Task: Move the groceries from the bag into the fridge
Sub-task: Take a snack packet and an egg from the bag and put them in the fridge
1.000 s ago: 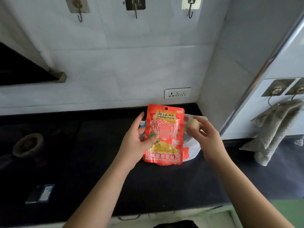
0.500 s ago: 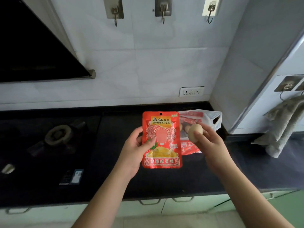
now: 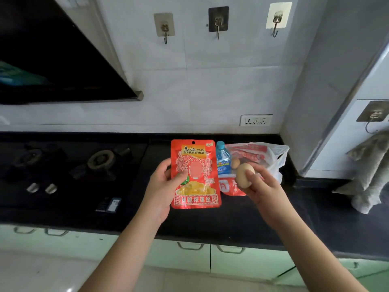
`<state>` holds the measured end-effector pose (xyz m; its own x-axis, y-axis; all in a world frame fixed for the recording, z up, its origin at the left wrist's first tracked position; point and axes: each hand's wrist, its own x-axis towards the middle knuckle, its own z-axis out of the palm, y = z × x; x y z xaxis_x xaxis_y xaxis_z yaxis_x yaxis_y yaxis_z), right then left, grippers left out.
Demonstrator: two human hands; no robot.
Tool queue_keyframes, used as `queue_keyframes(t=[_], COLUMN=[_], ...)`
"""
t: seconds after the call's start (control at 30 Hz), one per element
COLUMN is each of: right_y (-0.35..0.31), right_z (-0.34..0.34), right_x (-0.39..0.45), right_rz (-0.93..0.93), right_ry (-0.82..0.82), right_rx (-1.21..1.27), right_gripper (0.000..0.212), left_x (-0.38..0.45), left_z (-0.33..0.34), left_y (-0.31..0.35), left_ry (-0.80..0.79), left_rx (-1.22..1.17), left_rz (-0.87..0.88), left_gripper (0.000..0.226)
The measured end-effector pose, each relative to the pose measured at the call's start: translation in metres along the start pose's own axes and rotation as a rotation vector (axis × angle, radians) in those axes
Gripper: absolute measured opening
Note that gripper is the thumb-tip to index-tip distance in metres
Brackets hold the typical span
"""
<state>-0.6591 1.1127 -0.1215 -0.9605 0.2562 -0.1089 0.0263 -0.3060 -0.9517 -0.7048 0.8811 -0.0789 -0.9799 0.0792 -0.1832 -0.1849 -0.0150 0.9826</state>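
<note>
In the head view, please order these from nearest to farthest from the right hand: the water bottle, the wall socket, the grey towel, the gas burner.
From the right hand:
1. Water bottle, just left, beside the bag.
2. Wall socket, above on the wall.
3. Grey towel, hanging far right.
4. Gas burner, far left.
</note>
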Motion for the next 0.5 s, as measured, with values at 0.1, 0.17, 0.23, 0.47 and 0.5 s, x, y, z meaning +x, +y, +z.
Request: queue_keyframes(t=[0.1,0.17,0.23,0.47,0.5], right_y=[0.000,0.004,0.010,0.028,0.030], right_z=[-0.011,-0.013,-0.007,0.054,0.066], right_x=[-0.005,-0.008,-0.012,-0.038,-0.043], right_rz=[0.019,0.039,0.067,0.155,0.167], right_ry=[-0.048,-0.087,-0.126,-0.413,-0.460], right_rx=[0.037,0.053,0.062,-0.001,-0.002], right_gripper=[0.030,0.036,0.045,0.044,0.043], left_x=[-0.022,-0.039,-0.055,-0.125,-0.136], left_z=[0.004,0.003,-0.004,-0.050,-0.060], left_y=[-0.002,-0.005,-0.009,-0.018,-0.020], left_ry=[0.054,0.102,0.167,0.432,0.478], left_rx=[-0.016,-0.033,-0.055,-0.082,-0.082], left_rz=[-0.004,-0.013,-0.026,-0.033,-0.037], left_gripper=[0.033,0.032,0.031,0.029,0.028])
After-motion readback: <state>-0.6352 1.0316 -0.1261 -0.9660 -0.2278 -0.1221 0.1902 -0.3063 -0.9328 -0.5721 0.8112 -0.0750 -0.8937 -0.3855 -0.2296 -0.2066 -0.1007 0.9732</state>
